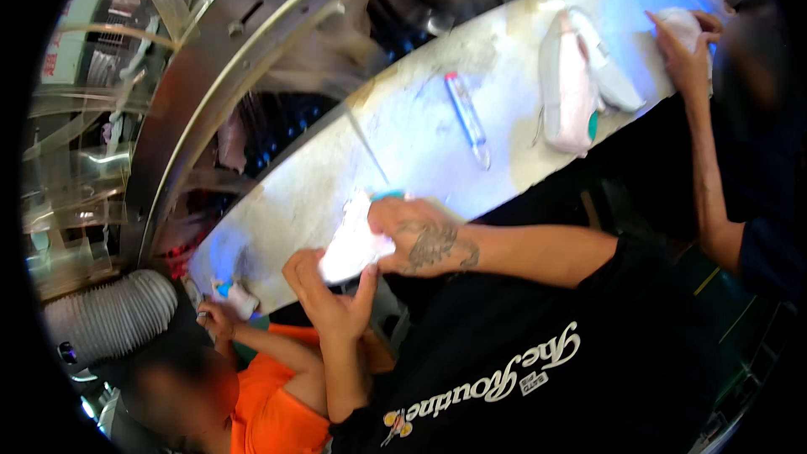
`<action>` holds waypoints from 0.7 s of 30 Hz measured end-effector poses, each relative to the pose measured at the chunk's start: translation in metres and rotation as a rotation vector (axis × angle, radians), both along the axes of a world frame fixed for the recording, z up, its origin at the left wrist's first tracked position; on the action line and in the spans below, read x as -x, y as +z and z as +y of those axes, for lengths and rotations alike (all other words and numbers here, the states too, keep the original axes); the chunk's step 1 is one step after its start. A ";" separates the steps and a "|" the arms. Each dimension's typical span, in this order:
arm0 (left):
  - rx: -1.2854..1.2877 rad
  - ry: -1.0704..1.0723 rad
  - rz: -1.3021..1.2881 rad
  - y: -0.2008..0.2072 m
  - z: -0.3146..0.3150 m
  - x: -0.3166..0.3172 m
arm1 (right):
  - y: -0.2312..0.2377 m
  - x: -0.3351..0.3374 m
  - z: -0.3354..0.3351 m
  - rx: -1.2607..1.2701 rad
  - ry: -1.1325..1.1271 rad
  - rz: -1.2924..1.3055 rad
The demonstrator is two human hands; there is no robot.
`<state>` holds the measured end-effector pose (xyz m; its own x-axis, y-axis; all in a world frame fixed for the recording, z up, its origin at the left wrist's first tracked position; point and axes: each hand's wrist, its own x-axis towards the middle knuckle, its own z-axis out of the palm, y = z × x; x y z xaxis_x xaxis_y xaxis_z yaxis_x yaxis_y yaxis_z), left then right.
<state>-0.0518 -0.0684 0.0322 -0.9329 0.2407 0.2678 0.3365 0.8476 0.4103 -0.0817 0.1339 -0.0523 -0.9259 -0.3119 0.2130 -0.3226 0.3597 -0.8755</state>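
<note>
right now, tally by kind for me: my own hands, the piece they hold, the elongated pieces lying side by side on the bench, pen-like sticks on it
Bare left hand and bare right hand: 2
Bright white piece held: 1
Elongated pale shoe-like pieces: 2
Slim blue-and-clear, red-ended stick: 1
Total: 6

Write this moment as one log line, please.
Left hand: holding white item | Right hand: holding same item | Worktop: pen-like object lying there | Item detail: overexposed

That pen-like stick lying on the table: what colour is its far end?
The far end is pinkish red, best in head view.
</note>
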 end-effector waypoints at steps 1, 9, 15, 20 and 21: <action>0.021 0.030 0.010 0.002 0.004 -0.001 | -0.008 0.001 -0.001 0.083 -0.025 0.165; -0.110 0.229 0.103 -0.039 0.003 0.005 | 0.017 0.007 -0.010 -0.088 0.093 -0.200; -0.185 0.231 0.076 -0.049 -0.020 0.024 | -0.007 0.001 0.014 0.019 0.061 -0.195; -0.792 0.350 -0.126 -0.109 -0.065 0.014 | -0.001 0.002 0.055 0.123 -0.101 0.009; -1.085 0.286 -0.249 -0.117 -0.063 0.010 | 0.008 0.003 0.059 0.216 -0.059 -0.010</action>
<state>-0.0619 -0.1311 -0.0847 -0.9725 -0.2327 0.0050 -0.0043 0.0393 0.9992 -0.0850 0.1933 -0.0438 -0.9437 -0.2052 0.2594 -0.2971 0.1816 -0.9374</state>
